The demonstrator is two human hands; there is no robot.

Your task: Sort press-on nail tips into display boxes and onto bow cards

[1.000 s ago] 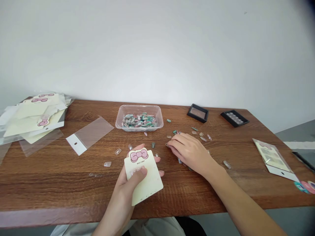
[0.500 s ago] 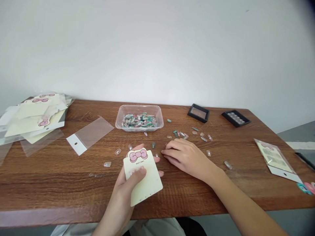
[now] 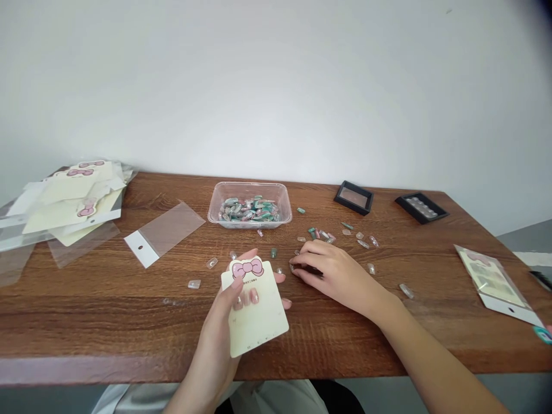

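Observation:
My left hand [image 3: 219, 328] holds a cream display card [image 3: 263, 319] with a pink bow printed at its top. The thumb lies on the card's front and the other fingers are behind it. A short row of pinkish press-on nails [image 3: 246, 298] sits on the card, partly beside the thumb. On the tabletop to the right, my right hand [image 3: 330, 273] has its fingertips closed around a small clear press-on nail [image 3: 292, 267]; the fingers partly hide it. Nearby lie a green nail [image 3: 273, 252] and a clear nail [image 3: 194, 284].
A clear plastic tub [image 3: 287, 217] of nails stands near the wall. Stacked bow cards [image 3: 56, 195] lie at left beside a clear bag [image 3: 172, 230]. Toward the right are two black frames [image 3: 354, 198], a packaged card [image 3: 495, 282] and several scattered nails [image 3: 363, 244].
My left thumb has slid up and left on the card, uncovering the row of nails. My right fingers have opened slightly and taken a clear nail at the tips. The view has shifted a little.

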